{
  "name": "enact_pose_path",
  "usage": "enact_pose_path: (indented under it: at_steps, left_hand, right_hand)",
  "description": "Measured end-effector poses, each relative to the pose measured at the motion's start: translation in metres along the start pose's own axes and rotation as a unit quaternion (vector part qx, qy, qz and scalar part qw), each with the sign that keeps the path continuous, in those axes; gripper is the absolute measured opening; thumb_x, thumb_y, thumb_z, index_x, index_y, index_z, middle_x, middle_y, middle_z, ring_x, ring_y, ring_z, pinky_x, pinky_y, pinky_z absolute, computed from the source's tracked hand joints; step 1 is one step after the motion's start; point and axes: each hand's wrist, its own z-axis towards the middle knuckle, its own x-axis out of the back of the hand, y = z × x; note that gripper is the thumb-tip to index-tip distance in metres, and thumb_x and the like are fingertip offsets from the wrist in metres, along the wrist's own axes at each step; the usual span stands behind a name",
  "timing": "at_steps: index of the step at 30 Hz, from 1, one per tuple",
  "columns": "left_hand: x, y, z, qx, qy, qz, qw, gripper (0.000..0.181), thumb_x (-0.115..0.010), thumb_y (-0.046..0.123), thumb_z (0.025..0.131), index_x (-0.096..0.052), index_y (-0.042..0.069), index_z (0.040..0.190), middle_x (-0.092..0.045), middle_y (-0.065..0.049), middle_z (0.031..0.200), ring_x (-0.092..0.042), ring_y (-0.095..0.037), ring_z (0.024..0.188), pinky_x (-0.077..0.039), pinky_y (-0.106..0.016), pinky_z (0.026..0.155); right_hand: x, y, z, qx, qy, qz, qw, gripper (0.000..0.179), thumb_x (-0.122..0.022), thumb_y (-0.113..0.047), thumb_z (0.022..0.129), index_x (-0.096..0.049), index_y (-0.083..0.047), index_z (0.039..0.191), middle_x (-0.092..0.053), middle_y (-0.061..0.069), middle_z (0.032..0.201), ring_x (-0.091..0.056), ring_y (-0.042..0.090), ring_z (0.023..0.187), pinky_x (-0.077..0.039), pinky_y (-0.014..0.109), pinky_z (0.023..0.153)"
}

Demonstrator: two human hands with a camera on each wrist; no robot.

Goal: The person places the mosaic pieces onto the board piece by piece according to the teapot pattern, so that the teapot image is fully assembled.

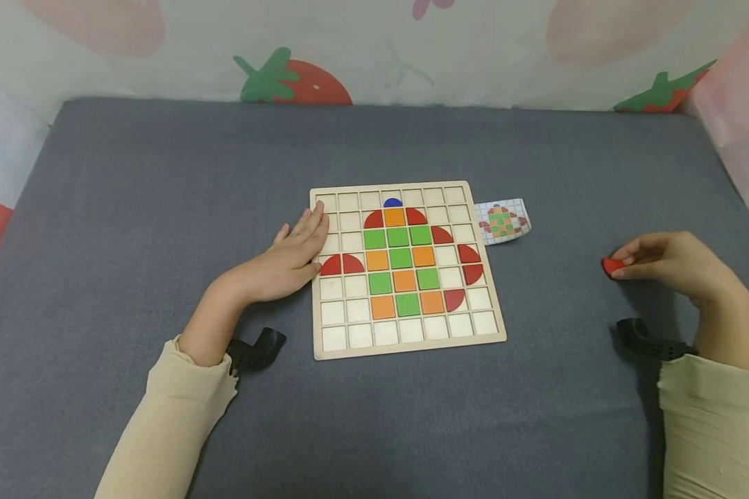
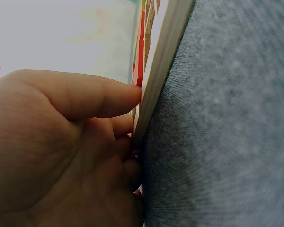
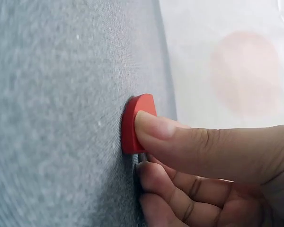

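A wooden grid board [image 1: 410,350] lies mid-table, its cells partly filled with orange and green squares, red quarter-circle tiles [image 1: 353,263] and a blue half-round tile [image 1: 392,203]. My left hand [image 1: 281,263] rests along the board's left edge with fingers extended; in the left wrist view its thumb [image 2: 118,97] touches the edge beside a red tile. Off to the right, my right hand [image 1: 677,267] pinches a red quarter-circle tile [image 3: 141,120] between thumb and fingers, close over the grey cloth.
A small printed pattern card [image 1: 502,220] sticks out at the board's upper right side. Grey cloth [image 1: 181,173] covers the table. Behind it hangs a curtain [image 1: 462,62] with strawberry prints. Black wrist mounts [image 1: 257,348] show at both sleeves.
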Motion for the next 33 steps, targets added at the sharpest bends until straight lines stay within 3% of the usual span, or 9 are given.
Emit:
enact_pose_path:
  at_steps: [15,33]
  left_hand:
    - [0.0,0.0,0.0,-0.003,0.001,-0.004,1.0,0.062,-0.033,0.009,0.098,0.0,-0.006,0.148,0.014,-0.018,0.155,0.013,-0.03,0.142,0.006,-0.053,0.11]
    - [0.0,0.0,0.0,-0.002,-0.003,-0.008,1.0,0.061,-0.034,0.009,0.099,0.002,-0.006,0.148,0.015,-0.017,0.155,0.014,-0.029,0.141,0.007,-0.053,0.11]
  right_hand:
    - [-0.002,-0.008,0.0,0.031,-0.014,0.005,0.9994,0.024,-0.072,-0.016,0.085,-0.068,0.005,0.095,-0.068,-0.005,0.08,-0.057,-0.001,0.073,-0.045,0.015,0.063]
    - [-0.008,-0.036,-0.003,0.057,-0.054,0.034,0.9963,0.021,-0.068,-0.008,0.087,-0.066,0.008,0.101,-0.069,-0.001,0.083,-0.062,0.003,0.075,-0.05,0.018,0.065]
